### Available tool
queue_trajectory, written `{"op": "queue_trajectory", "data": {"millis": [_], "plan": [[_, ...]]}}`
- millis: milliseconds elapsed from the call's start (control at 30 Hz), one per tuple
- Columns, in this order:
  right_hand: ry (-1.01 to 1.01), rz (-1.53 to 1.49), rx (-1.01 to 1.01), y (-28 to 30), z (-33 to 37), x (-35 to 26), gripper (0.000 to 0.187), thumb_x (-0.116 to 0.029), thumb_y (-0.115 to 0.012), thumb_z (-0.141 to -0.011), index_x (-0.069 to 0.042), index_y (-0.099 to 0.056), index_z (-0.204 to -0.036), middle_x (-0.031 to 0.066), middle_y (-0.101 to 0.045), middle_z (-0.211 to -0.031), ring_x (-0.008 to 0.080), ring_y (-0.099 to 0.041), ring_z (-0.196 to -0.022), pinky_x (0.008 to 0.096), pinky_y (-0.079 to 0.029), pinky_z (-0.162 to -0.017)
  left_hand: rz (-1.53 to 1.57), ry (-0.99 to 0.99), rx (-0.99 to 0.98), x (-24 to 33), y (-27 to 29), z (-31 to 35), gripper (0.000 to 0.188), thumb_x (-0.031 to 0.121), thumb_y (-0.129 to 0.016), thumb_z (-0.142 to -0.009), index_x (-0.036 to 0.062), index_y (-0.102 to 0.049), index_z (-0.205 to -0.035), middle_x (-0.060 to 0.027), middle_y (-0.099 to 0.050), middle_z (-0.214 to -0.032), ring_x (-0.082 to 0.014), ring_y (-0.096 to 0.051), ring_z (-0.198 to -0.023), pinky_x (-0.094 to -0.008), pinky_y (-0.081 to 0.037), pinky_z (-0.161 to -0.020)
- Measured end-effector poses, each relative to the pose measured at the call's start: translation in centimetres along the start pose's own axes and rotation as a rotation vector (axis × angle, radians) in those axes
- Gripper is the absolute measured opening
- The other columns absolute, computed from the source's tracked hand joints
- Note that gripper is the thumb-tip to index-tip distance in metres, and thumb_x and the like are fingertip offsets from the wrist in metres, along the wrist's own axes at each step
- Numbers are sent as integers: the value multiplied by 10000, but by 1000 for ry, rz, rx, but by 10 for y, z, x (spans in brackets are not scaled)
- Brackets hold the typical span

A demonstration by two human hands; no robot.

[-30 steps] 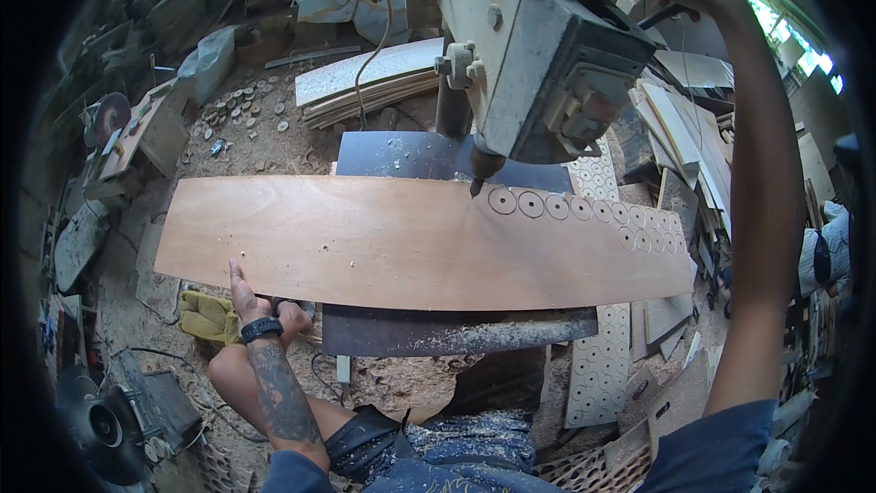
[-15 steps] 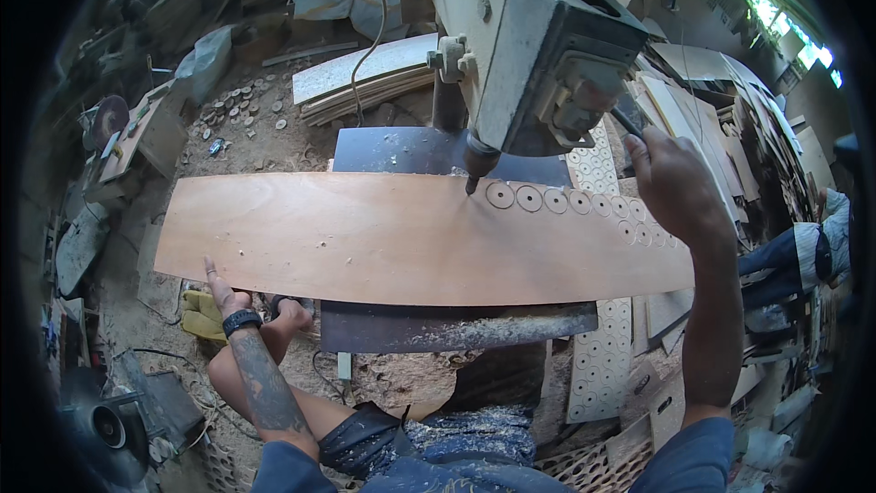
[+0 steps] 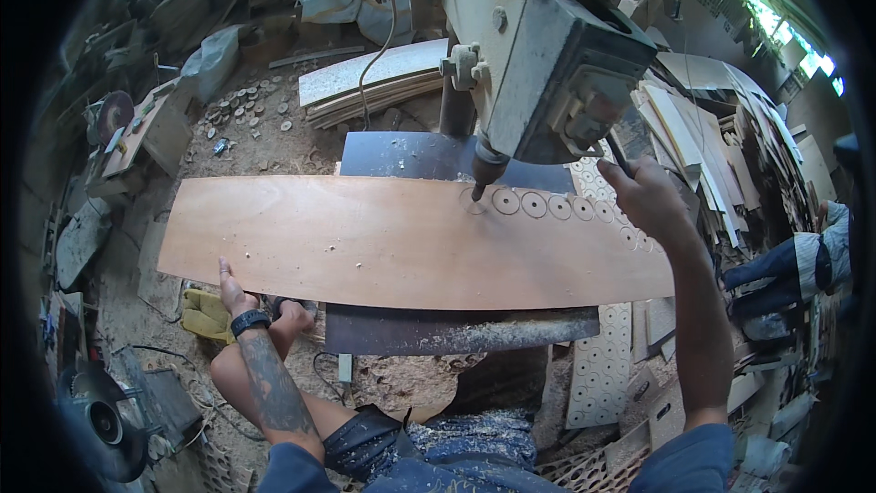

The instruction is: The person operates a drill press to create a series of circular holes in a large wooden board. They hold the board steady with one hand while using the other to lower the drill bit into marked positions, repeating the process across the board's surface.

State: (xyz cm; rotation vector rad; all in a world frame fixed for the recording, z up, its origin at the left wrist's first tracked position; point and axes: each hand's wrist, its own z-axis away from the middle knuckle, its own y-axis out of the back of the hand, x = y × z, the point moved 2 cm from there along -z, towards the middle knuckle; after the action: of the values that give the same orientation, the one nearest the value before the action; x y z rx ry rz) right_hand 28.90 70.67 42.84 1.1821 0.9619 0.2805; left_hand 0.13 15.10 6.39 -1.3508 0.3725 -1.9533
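**Plywood strip under the drill press: hand placement and board axis**

At the machine's dark steel table point(image 3: 401, 157), head view: a long plywood board point(image 3: 383, 242) lies flat across the table, overhanging it on both sides. Its long axis runs left to right, bowed by the lens; the unworked end points to the person's left, while the end bearing a row of cut circles point(image 3: 557, 207) points right. The cutter point(image 3: 477, 190) stands at the leftmost circle, near the far edge. The left hand point(image 3: 230, 285) rests at the near edge, fingers pressed together and laid flat against the wood. The right hand point(image 3: 646, 196) is raised beside the machine head point(image 3: 538, 64), curled around a thin dark lever point(image 3: 619, 153). For a clean cut, the board probably wants steady downward pressure from the left hand, kept well apart from the cutter, and an even pull on the lever. Sawdust covers the floor point(image 3: 401, 374); perforated offcuts point(image 3: 598, 374) lie to the right below the table.
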Motion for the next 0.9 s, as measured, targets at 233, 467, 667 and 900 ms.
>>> {"op": "queue_trajectory", "data": {"millis": [233, 467, 667, 900], "plan": [[271, -71, 250, -43, -5, 22, 541, -379, -601, -978, 15, -560, -610, 64, -454, -460, 168, -414, -437, 392, -314, -459, -2, -8, 5, 1, -2, 3, 626, 518, -492, -990, 54, -480, -1410, -148, -566, -1367, -333, -564, -1222, -489, -459, -1053], [335, -112, 405, -77, -21, 38, 507, -355, -607, -983, 10, -564, -633, 111, -494, -475, 206, -436, -423, 408, -348, -469, -9, 21, -3, -5, 2, 4, 629, 518, -483, -994, 53, -473, -1417, -154, -558, -1377, -340, -559, -1229, -494, -454, -1059], [431, -166, 507, -101, -38, 50, 483, -325, -600, -996, -1, -547, -640, 139, -480, -475, 241, -473, -403, 404, -354, -457, -19, 15, -40, -5, 2, -3, 632, 519, -476, -996, 52, -468, -1422, -159, -552, -1386, -345, -555, -1234, -498, -449, -1065], [479, -182, 621, -117, -49, 55, 452, -301, -608, -988, -14, -563, -642, 149, -493, -485, 292, -529, -425, 409, -388, -467, -32, 12, -17, -2, 0, 3, 586, 465, -526, -997, 13, -505, -1370, -146, -596, -1319, -310, -602, -1166, -439, -488, -1023]]}}
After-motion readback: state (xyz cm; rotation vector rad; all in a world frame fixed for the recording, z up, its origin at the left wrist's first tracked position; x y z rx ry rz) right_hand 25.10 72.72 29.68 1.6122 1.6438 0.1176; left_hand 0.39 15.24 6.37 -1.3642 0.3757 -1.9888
